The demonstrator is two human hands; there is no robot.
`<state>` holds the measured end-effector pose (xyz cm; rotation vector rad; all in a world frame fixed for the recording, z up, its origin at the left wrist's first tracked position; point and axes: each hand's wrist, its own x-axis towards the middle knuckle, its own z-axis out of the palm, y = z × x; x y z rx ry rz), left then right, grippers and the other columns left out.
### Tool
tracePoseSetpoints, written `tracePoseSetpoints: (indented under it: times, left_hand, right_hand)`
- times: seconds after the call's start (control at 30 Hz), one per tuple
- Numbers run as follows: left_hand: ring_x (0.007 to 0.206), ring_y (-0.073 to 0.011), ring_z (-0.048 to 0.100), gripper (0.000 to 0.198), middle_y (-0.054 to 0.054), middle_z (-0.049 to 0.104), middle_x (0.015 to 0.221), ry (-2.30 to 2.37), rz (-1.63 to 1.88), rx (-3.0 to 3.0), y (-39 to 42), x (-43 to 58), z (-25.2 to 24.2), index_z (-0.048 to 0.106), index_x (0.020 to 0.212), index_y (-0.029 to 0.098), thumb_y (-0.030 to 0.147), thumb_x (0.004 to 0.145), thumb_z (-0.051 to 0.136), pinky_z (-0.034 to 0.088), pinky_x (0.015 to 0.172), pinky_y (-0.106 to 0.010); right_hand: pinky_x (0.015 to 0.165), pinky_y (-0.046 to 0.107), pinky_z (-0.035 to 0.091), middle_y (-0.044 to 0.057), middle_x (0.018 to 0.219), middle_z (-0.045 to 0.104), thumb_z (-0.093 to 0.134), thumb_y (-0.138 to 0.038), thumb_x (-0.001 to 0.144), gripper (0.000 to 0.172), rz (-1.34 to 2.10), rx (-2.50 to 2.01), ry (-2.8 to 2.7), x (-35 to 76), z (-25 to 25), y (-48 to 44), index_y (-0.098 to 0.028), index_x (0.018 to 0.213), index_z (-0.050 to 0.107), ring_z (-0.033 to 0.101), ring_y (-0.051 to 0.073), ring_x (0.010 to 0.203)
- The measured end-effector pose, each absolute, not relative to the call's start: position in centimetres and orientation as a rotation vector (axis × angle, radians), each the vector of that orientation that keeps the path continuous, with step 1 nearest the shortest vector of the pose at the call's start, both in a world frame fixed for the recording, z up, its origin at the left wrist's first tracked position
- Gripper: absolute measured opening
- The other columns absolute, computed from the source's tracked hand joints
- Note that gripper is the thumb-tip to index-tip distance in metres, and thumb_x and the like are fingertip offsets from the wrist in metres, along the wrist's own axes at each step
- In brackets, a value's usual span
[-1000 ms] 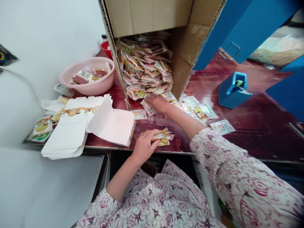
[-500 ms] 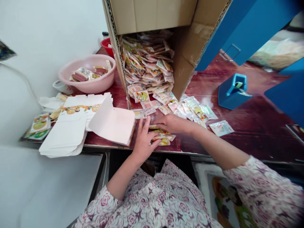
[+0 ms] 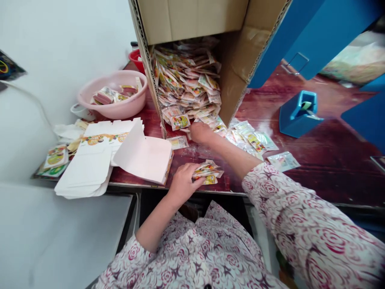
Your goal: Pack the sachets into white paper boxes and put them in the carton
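Note:
My left hand [image 3: 184,181] is closed around the left end of a small stack of printed sachets [image 3: 208,171] near the table's front edge. Farther forward, my right hand [image 3: 201,133] reaches to the loose sachets at the mouth of a cardboard carton [image 3: 237,72]. Its fingers are curled and point left, and what lies under them is mostly hidden. One yellow-green sachet [image 3: 180,122] lies just beyond those fingers, and a paler sachet [image 3: 178,142] lies to their left. A heap of sachets [image 3: 189,80] fills the lower part of the carton.
White folded box blanks [image 3: 144,156] lie to the left, some overhanging the edge. Behind them stands a pink basin [image 3: 120,102] with small packs inside. To the right are scattered sachets [image 3: 255,140], a blue tape dispenser [image 3: 296,116] and blue panels [image 3: 319,40].
My right hand has moved forward from the small stack to the sachets by the carton. My left hand's spread fingers have closed on the stack.

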<state>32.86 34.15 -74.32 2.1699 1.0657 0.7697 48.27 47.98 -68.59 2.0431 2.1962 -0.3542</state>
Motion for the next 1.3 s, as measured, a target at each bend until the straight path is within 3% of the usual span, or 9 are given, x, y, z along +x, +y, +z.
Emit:
tracePoseSetpoints:
  times: [0.17, 0.3, 0.47, 0.57, 0.7, 0.87, 1.03, 1.17, 1.3]
  left_hand:
    - [0.117, -0.0273, 0.063, 0.030, -0.016, 0.063, 0.127, 0.982, 0.901, 2.192, 34.3, 32.8, -74.8, 0.068, 0.112, 0.016, 0.020, 0.083, 0.072, 0.053, 0.101, -0.047]
    - [0.149, -0.0404, 0.028, 0.021, -0.017, 0.034, 0.159, 1.001, 0.983, 2.305, 34.3, 32.8, -75.0, 0.072, 0.100, 0.016, 0.021, 0.080, 0.076, 0.034, 0.117, -0.060]
    - [0.112, -0.0265, 0.064, 0.024, -0.010, 0.065, 0.119, 0.963, 0.873, 2.226, 34.1, 32.8, -75.0, 0.069, 0.108, 0.021, 0.022, 0.084, 0.073, 0.054, 0.100, -0.046]
    - [0.102, -0.0240, 0.066, 0.039, -0.008, 0.067, 0.111, 1.027, 0.822, 2.200, 33.9, 32.8, -74.8, 0.062, 0.122, 0.022, 0.025, 0.084, 0.072, 0.056, 0.093, -0.043]
    - [0.104, -0.0272, 0.066, 0.073, -0.009, 0.069, 0.113, 1.144, 0.778, 2.176, 33.9, 33.0, -74.4, 0.045, 0.141, 0.018, 0.030, 0.078, 0.079, 0.054, 0.094, -0.046]
    - [0.101, -0.0263, 0.065, 0.034, -0.007, 0.072, 0.106, 1.099, 0.750, 2.249, 34.2, 33.0, -74.1, 0.066, 0.111, 0.019, 0.029, 0.081, 0.077, 0.053, 0.090, -0.045]
    - [0.111, -0.0291, 0.059, 0.039, -0.011, 0.065, 0.124, 1.128, 0.833, 2.322, 33.9, 33.0, -74.1, 0.069, 0.116, 0.022, 0.030, 0.079, 0.079, 0.050, 0.097, -0.049]
    - [0.141, -0.0400, 0.038, 0.030, -0.015, 0.041, 0.154, 1.110, 0.929, 2.427, 34.0, 33.0, -74.3, 0.072, 0.108, 0.020, 0.029, 0.080, 0.078, 0.039, 0.111, -0.059]
    - [0.120, -0.0304, 0.060, 0.035, -0.014, 0.065, 0.129, 0.970, 0.856, 2.341, 34.3, 33.0, -74.6, 0.066, 0.116, 0.020, 0.027, 0.083, 0.075, 0.050, 0.103, -0.052]
  right_hand:
    - [0.089, 0.026, 0.048, 0.008, 0.116, 0.074, 0.050, -0.010, 0.089, 0.042, -0.561, 2.036, 2.515, 51.6, -67.6, 42.7, -0.020, 0.124, 0.069, 0.068, 0.020, 0.102]
    - [0.070, 0.024, 0.044, 0.003, 0.082, 0.073, 0.052, -0.026, 0.094, 0.025, -0.952, 1.659, 2.650, 53.2, -67.5, 38.3, -0.018, 0.095, 0.075, 0.061, 0.014, 0.072]
    - [0.066, 0.025, 0.042, 0.001, 0.075, 0.068, 0.042, -0.046, 0.100, 0.046, -1.092, 1.763, 2.674, 52.4, -67.6, 40.5, -0.017, 0.081, 0.073, 0.059, 0.015, 0.070]
    - [0.079, 0.027, 0.045, 0.005, 0.102, 0.074, 0.052, -0.030, 0.096, 0.027, -0.832, 1.856, 2.766, 49.6, -68.2, 44.1, -0.019, 0.107, 0.074, 0.065, 0.019, 0.091]
    - [0.084, 0.033, 0.046, 0.017, 0.117, 0.072, 0.065, -0.021, 0.084, 0.035, -0.426, 1.731, 2.609, 45.9, -69.1, 47.3, -0.014, 0.119, 0.071, 0.065, 0.028, 0.104]
    - [0.071, 0.028, 0.043, 0.010, 0.101, 0.075, 0.065, -0.020, 0.082, 0.021, -0.570, 1.815, 2.536, 47.1, -69.3, 46.8, -0.016, 0.101, 0.073, 0.065, 0.021, 0.085]
    - [0.073, 0.026, 0.040, 0.005, 0.093, 0.073, 0.062, -0.025, 0.087, 0.018, -0.787, 1.673, 2.709, 51.9, -68.4, 41.8, -0.016, 0.099, 0.072, 0.061, 0.016, 0.081]
    - [0.066, 0.026, 0.040, 0.003, 0.075, 0.069, 0.046, -0.047, 0.099, 0.043, -1.133, 1.436, 2.587, 53.7, -67.6, 39.1, -0.016, 0.085, 0.073, 0.055, 0.014, 0.066]
    - [0.074, 0.028, 0.046, 0.007, 0.090, 0.074, 0.040, -0.042, 0.101, 0.044, -0.950, 1.732, 2.575, 53.4, -67.9, 41.1, -0.017, 0.095, 0.075, 0.063, 0.018, 0.080]
